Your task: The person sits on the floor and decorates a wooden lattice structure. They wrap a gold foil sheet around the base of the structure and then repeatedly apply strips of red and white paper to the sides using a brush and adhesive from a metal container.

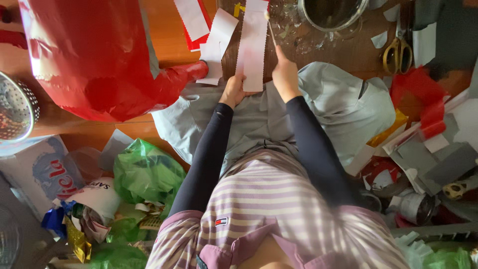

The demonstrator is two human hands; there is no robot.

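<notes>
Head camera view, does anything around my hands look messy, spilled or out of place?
Yes. Small paper scraps lie scattered on the dark board beside the metal bowl. Loose red and grey offcuts pile up by your right side, and crumpled green plastic bags sit on the floor on your left.

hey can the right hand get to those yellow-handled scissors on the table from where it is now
Probably yes. The right hand holds a thin stick, and the scissors lie uncovered on the table to its right, only paper scraps between. It would likely need to drop the stick first.

Around the grey cloth (343,99): one pair of scissors (397,55), one metal bowl (332,12), one colander (17,109), one green bag (147,174).
</notes>
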